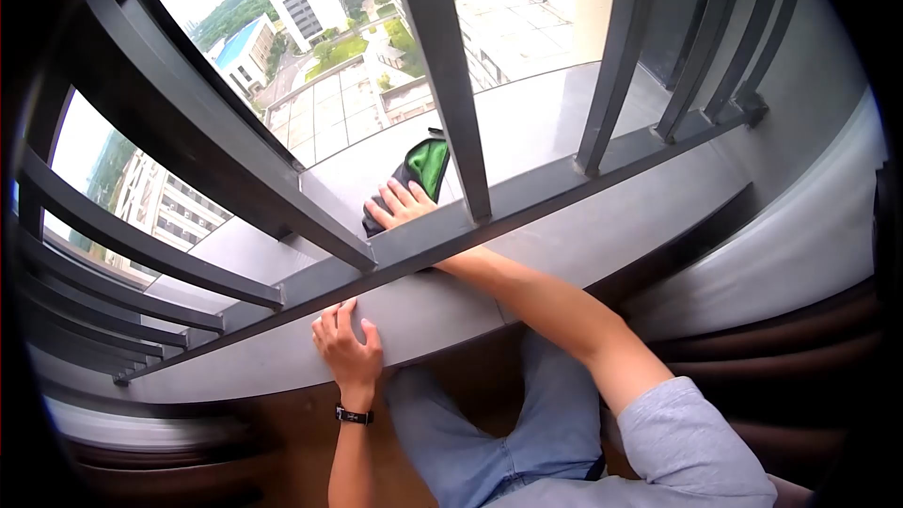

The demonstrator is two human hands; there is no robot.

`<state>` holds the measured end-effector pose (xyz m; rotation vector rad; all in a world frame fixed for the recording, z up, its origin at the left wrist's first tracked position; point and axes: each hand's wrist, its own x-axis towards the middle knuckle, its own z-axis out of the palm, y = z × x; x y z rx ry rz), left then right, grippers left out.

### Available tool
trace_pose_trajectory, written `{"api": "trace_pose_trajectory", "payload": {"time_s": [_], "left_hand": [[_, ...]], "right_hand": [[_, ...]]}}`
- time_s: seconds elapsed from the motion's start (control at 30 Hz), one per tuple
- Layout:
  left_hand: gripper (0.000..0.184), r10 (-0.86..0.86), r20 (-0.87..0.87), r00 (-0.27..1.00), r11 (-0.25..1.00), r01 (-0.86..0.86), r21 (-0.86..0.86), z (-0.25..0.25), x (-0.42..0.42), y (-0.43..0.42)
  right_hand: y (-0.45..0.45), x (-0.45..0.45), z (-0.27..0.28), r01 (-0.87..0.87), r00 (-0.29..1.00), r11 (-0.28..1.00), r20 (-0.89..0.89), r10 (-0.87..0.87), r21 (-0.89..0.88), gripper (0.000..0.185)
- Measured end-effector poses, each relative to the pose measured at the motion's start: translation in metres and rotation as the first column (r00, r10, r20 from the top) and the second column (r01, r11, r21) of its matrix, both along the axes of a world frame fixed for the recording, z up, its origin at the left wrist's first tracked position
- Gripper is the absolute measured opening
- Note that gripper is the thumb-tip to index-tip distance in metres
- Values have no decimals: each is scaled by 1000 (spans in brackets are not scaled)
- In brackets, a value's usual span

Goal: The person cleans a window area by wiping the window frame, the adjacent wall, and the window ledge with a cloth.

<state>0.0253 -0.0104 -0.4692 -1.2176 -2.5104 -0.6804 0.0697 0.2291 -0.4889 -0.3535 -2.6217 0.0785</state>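
Reaching under the lower rail, my right hand lies over a black and green fabric item on the outer part of the window sill. Its fingers are stretched out and a little apart on the dark side of the fabric. A bar hides the item's right side, and I cannot tell whether it is a pouch or a folded cloth. My left hand, with a black wristband, rests on the sill's near side, just inside the rail. Its fingers are slightly bent, the thumb stands apart, and nothing is in it.
Dark metal bars rise from a lower rail that crosses the sill. Beyond them are buildings and a flat roof far below. A pale curtain hangs at the right. My legs are close to the sill edge.
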Motion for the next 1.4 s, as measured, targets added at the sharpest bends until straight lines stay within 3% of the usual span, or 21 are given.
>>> {"api": "trace_pose_trajectory", "payload": {"time_s": [0.1, 0.17, 0.2, 0.23, 0.27, 0.3, 0.4, 0.47, 0.5, 0.57, 0.63, 0.67, 0.83, 0.87, 0.9, 0.97, 1.03, 1.1, 1.17, 1.27, 1.4], "left_hand": [[38, -28, -13, 1000, 999, 28, 16, -1, -3, 0], [39, -30, -8, 1000, 999, 30, 20, -6, -1, -2], [39, -41, -36, 999, 999, 42, 19, -7, -1, -4], [39, -54, -69, 996, 998, 56, 25, -6, -4, -2], [39, -54, -69, 996, 998, 56, 31, -5, -5, 0], [38, -50, -70, 996, 998, 53, 33, -4, -3, 0], [37, -52, -53, 997, 998, 53, 24, -4, -1, 2], [36, -34, -43, 998, 999, 35, 22, -3, -1, 4], [35, -22, -44, 999, 1000, 22, 15, -1, 0, 5], [34, -6, -46, 999, 1000, 6, -1, 0, 1, 5], [33, 1, -38, 999, 1000, -1, -4, 2, 2, 5], [33, -9, -39, 999, 1000, 9, -1, 1, 0, 6], [36, 2, -2, 1000, 1000, -2, 0, 4, 4, 3], [36, 2, -17, 1000, 1000, -2, 4, 1, 2, 2], [36, 8, -23, 1000, 1000, -8, 3, 0, 1, 2], [36, -8, -56, 998, 1000, 9, 12, -2, 0, 2], [36, -18, -50, 999, 1000, 19, 16, -2, 0, 1], [35, -27, -72, 997, 999, 29, 28, -5, -2, 1], [36, -35, -78, 996, 999, 37, 26, -7, -4, 1], [37, -52, -77, 996, 998, 55, 36, -7, -3, -1], [37, -38, -41, 998, 999, 38, 17, -3, -2, 2]], "right_hand": [[9, 70, 6, -100, 995, 962, 11, 101, 255, 58], [51, 120, 36, 160, 959, 903, 278, -47, -400, 56], [77, 153, 30, 165, 959, 985, 239, -151, -40, 53], [113, 188, 12, 203, 976, 979, 74, -203, 5, 51], [119, 220, 52, 380, 913, 907, 233, -336, -182, 52], [163, 254, 25, 386, 880, 922, 284, -381, 39, 53], [239, 321, -27, 607, 787, 794, 107, -608, 38, 51], [304, 330, -76, 581, 778, 744, 43, -626, 330, 58], [297, 313, -62, 579, 780, 747, 46, -625, 327, 58], [259, 246, -15, 818, 544, 565, 179, -820, 105, 62], [267, 181, -76, 680, 733, 651, -265, -627, 338, 60], [202, 139, -1, 656, 754, 754, 1, -656, -46, 52], [49, -7, -29, 151, 961, 988, -236, -143, 17, 56], [22, -15, -18, 43, 991, 995, -125, -54, -90, 59], [0, -18, -23, 34, 996, 998, -85, -30, 50, 62], [-38, 8, 11, -90, 993, 988, 69, 100, -127, 63], [-49, 36, 4, -176, 984, 969, -6, 177, -173, 57], [-41, 84, 37, -82, 954, 889, 221, 201, -451, 48], [-17, 132, 20, -53, 997, 986, -69, 43, -156, 37], [57, 213, 31, 292, 953, 918, 161, -256, -268, 32], [169, 312, -3, 577, 817, 817, -41, -575, 29, 40]]}}
